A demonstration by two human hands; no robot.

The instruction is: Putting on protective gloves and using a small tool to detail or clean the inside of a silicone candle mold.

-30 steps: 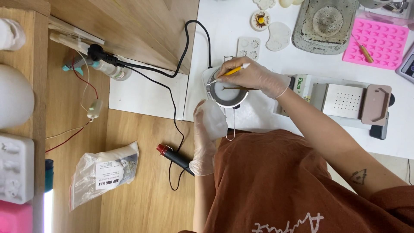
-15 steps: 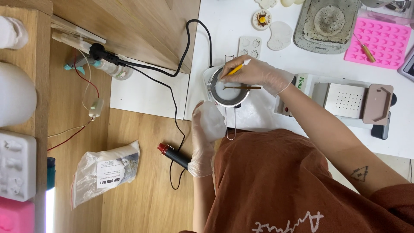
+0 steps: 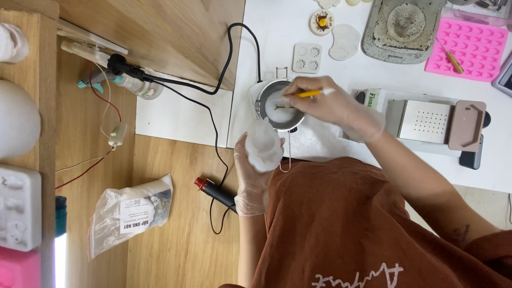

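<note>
A small metal pot (image 3: pixel 268 103) with white melted stuff inside stands on a white base at the white table's near edge. Its wire handle (image 3: pixel 286 160) points toward me. My right hand (image 3: pixel 333 106), gloved, holds a thin yellow stick (image 3: pixel 309 94) whose tip reaches over the pot. Just in front of the pot, my gloved left hand (image 3: pixel 253 184) grips a white translucent lump (image 3: pixel 264 144) and holds it upright next to the handle.
On the table lie a pink silicone mould (image 3: pixel 469 45), a grey tray (image 3: pixel 402 26), small white moulds (image 3: pixel 308 57), a perforated metal box (image 3: pixel 426 121) and a phone (image 3: pixel 469 159). A black cable (image 3: pixel 213 128) runs to a red-tipped tool (image 3: pixel 213 191). A plastic bag (image 3: pixel 130 210) lies on the wood.
My right hand has slid off the pot to its right, uncovering the white contents. The left hand has stayed with its lump by the handle.
</note>
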